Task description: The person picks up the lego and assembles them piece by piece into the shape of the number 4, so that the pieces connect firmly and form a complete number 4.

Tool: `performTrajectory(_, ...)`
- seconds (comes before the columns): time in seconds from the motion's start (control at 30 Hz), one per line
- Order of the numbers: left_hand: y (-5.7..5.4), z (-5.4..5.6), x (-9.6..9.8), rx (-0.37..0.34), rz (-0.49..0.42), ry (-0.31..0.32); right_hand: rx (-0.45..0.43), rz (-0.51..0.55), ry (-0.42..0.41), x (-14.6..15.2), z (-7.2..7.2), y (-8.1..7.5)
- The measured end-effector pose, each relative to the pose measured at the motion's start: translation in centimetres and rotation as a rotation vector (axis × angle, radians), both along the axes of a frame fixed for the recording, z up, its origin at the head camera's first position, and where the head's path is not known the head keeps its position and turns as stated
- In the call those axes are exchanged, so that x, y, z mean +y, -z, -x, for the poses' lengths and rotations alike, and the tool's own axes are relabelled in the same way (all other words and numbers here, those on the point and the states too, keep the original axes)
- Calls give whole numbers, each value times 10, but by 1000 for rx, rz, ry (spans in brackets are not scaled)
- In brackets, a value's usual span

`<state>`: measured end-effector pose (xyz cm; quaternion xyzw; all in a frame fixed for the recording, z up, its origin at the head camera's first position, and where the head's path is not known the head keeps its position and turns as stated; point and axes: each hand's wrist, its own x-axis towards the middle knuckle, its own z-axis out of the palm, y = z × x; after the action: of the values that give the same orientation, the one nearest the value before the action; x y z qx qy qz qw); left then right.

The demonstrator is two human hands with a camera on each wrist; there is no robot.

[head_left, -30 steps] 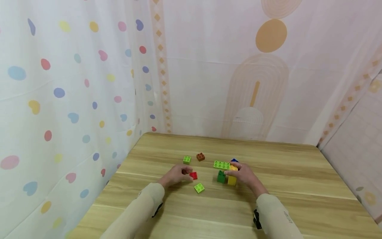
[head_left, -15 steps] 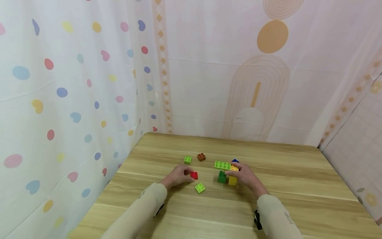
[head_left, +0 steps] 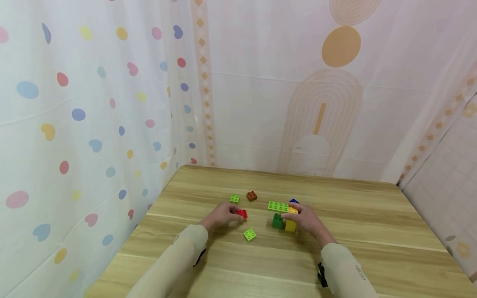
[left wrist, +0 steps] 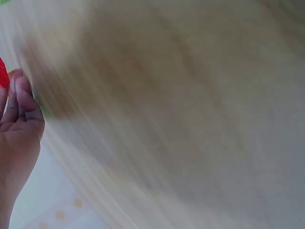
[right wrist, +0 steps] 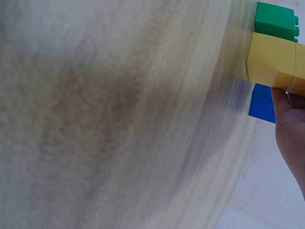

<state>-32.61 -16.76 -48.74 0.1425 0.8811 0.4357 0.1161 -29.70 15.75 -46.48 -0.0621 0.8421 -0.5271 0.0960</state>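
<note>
My left hand [head_left: 225, 215] pinches a small red toy brick [head_left: 243, 214] between thumb and fingers, just over the table. In the left wrist view only a corner of that red brick [left wrist: 4, 74] shows. My right hand [head_left: 306, 219] grips the upper yellow brick [head_left: 293, 210], which sits on a lower yellow brick [head_left: 290, 225]. A long light-green brick [head_left: 278, 206] lies level beside the upper yellow one. A dark green brick [head_left: 277, 221] stands by the stack, and a blue brick [head_left: 294, 201] is partly hidden behind my right fingers.
A light-green brick [head_left: 250, 235] lies nearer the front. Farther back are another light-green brick [head_left: 234, 199] and a brown brick [head_left: 251, 196]. All rest on a wooden table [head_left: 357, 215] with patterned curtains [head_left: 246, 103] behind and at the sides.
My left hand has taken hold of the red brick and lifted and tilted it a little. My right hand stays on the yellow brick, nearly unmoved.
</note>
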Motion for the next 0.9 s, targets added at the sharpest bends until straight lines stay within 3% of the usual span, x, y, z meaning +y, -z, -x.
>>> performTrajectory(0.23,-8,1,4,-76,-82,-45,-5,5,-3,0,0,0)
performTrajectory(0.53,-18,3,16,-10,-116,-76,-5,0,1,-1,1,1)
performTrajectory(0.9,-23,-1,37,-51,-210,-60,-5,-8,-6,0,1,1)
